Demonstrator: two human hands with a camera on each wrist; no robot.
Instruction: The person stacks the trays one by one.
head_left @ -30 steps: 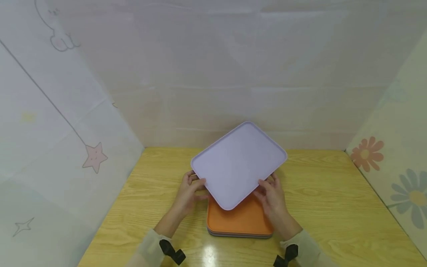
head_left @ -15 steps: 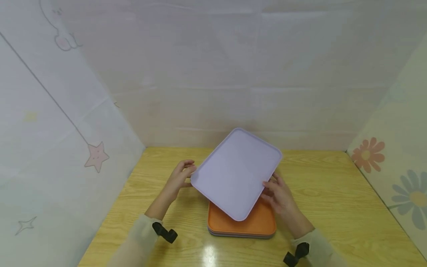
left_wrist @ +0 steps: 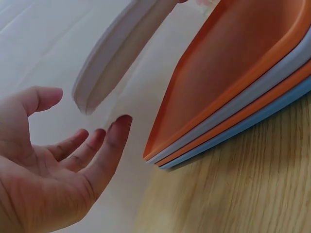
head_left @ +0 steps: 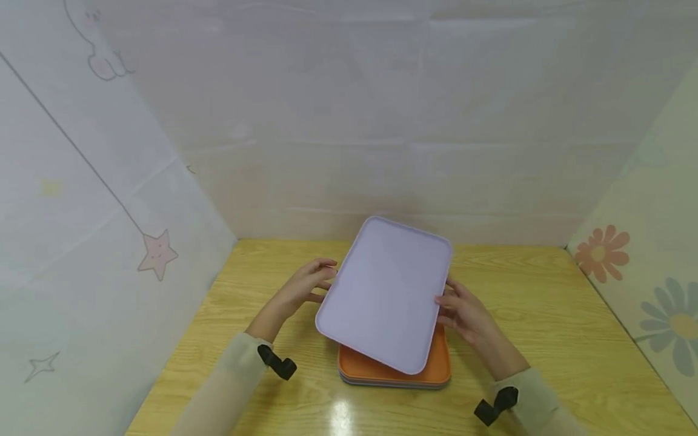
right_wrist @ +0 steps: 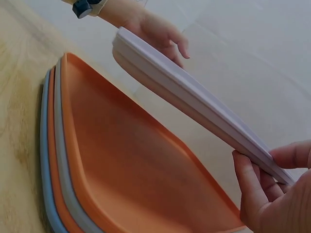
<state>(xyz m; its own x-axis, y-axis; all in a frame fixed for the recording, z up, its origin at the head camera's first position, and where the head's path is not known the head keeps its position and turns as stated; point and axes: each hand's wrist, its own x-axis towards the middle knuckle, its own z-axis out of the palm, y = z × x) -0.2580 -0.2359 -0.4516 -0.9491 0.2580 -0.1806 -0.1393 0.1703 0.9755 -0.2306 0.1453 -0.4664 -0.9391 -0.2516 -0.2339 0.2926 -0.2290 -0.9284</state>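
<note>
A lavender tray (head_left: 387,297) is tilted above a stack of trays, its near end low over the stack in the head view. My right hand (head_left: 463,312) pinches its right edge, thumb on top and fingers beneath, as the right wrist view shows. My left hand (head_left: 305,284) is beside the tray's left edge with fingers spread. In the left wrist view a gap shows between that hand and the lavender rim (left_wrist: 104,73). Under it, an orange tray (right_wrist: 131,145) tops the stack, with a grey one, another orange one and a blue one (right_wrist: 44,145) below.
The stack sits on a wood-grain table (head_left: 545,327). Behind it rises a pale cloth wall (head_left: 414,121); printed side walls with a pink star (head_left: 158,254) and flowers (head_left: 600,253) stand left and right. Each wrist wears a black camera mount.
The lavender tray has turned clockwise and come nearer to lining up with the stack. My left hand has let go of its edge and moved back; my right hand has shifted slightly right, still holding it.
</note>
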